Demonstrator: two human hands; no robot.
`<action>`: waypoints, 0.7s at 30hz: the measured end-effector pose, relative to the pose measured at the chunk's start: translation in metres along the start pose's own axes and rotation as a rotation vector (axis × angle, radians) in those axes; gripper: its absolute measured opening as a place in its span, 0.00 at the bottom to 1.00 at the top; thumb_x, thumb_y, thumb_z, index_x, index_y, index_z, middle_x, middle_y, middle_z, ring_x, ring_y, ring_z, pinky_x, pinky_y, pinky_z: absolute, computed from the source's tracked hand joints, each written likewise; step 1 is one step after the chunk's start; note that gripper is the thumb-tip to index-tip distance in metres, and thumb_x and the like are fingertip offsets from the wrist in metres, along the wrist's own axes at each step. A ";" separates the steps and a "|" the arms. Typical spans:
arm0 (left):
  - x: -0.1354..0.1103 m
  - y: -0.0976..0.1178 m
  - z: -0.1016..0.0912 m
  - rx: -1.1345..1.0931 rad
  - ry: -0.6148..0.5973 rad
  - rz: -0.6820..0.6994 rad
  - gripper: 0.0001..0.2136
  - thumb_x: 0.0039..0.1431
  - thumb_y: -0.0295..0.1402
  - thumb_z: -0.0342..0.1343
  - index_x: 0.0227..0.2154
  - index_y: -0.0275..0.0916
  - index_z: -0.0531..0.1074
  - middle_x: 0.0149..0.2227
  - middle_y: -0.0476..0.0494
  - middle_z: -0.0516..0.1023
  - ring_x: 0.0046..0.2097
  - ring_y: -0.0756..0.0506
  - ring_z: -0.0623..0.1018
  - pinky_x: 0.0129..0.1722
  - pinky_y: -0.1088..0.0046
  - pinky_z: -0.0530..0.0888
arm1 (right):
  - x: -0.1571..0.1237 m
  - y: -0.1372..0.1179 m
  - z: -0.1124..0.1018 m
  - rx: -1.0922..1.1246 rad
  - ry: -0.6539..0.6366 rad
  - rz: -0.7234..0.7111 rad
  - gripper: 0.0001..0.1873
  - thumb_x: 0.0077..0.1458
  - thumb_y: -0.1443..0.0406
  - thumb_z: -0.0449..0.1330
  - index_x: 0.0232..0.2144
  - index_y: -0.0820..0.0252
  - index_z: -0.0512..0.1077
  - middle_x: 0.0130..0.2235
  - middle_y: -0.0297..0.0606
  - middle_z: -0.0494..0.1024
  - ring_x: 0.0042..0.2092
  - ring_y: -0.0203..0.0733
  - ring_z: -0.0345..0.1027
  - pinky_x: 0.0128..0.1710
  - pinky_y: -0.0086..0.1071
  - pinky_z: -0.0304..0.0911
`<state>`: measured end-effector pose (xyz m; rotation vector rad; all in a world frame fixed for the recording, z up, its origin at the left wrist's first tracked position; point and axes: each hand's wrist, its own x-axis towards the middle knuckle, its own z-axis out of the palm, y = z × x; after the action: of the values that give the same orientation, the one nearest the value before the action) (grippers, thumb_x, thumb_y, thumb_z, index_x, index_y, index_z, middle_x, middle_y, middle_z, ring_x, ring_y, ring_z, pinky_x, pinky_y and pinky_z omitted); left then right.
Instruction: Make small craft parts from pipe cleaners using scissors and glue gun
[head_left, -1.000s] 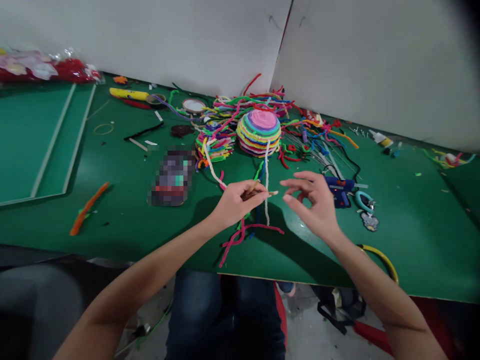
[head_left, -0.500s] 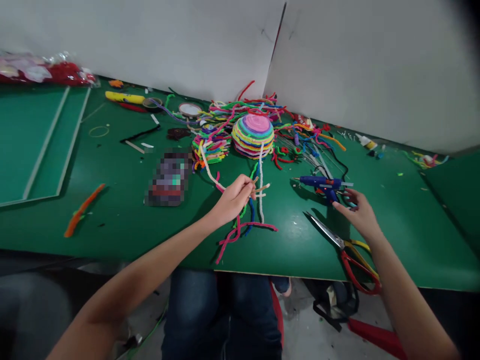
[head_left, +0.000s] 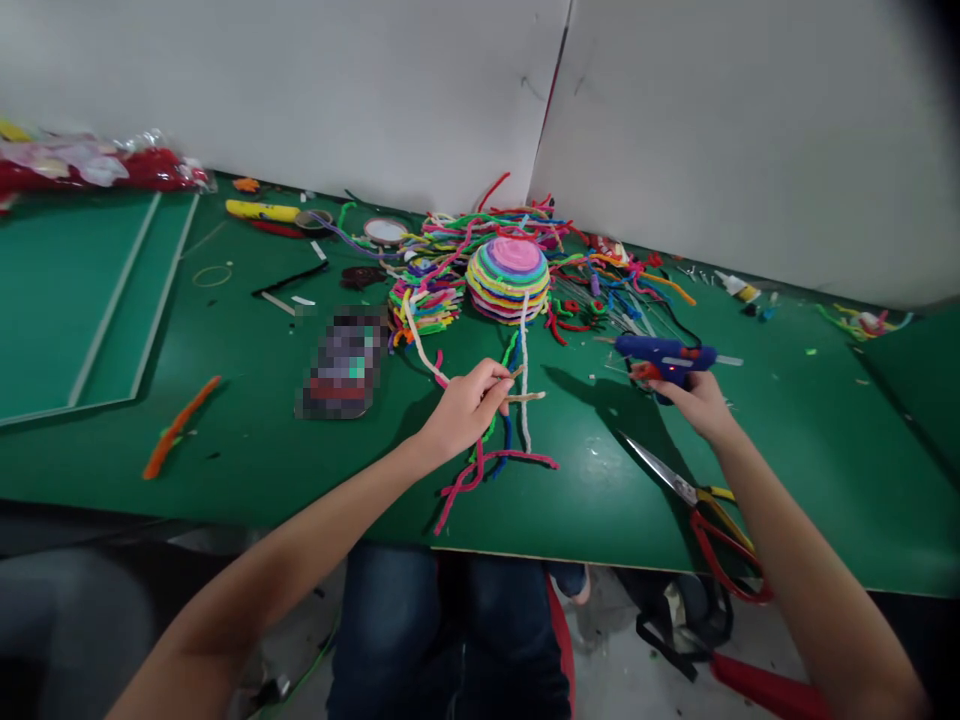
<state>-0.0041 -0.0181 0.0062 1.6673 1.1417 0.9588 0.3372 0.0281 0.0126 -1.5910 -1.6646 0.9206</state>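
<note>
My left hand [head_left: 472, 405] pinches a short tan pipe cleaner [head_left: 526, 397] over the middle of the table. Beneath and around it lie a white pipe cleaner [head_left: 525, 380], a blue one [head_left: 508, 438] and pink ones [head_left: 480, 465]. Beyond stands a striped dome [head_left: 510, 275] of coiled pipe cleaners, pink at its top. At the right my right hand [head_left: 697, 400] is closed around the handle of a blue glue gun [head_left: 664, 352], lifted off the table with its nozzle facing left. A clear glue stick [head_left: 729, 361] pokes from its back end.
Scissors [head_left: 675, 490] with red and yellow handles lie below the glue gun, reaching over the front edge. A blurred phone-like object [head_left: 341, 365] and an orange pipe cleaner [head_left: 180, 428] lie left. Loose pipe cleaners [head_left: 442, 230] heap at the back; a glue bottle [head_left: 739, 287] lies back right.
My right hand has taken hold of the glue gun and raised it from the table. My left hand keeps its pinch on the tan pipe cleaner; the view has shifted slightly.
</note>
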 end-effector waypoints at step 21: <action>-0.004 0.006 0.001 0.106 -0.075 0.132 0.06 0.63 0.31 0.44 0.32 0.37 0.64 0.21 0.54 0.67 0.21 0.55 0.65 0.23 0.79 0.61 | -0.016 -0.055 0.063 0.200 -0.096 0.045 0.14 0.35 0.58 0.68 0.18 0.60 0.69 0.17 0.29 0.67 0.19 0.31 0.56 0.20 0.28 0.55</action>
<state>-0.0030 -0.0230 0.0111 1.8677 1.0584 0.9225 0.2560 0.0076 0.0247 -1.4743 -1.5526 1.1647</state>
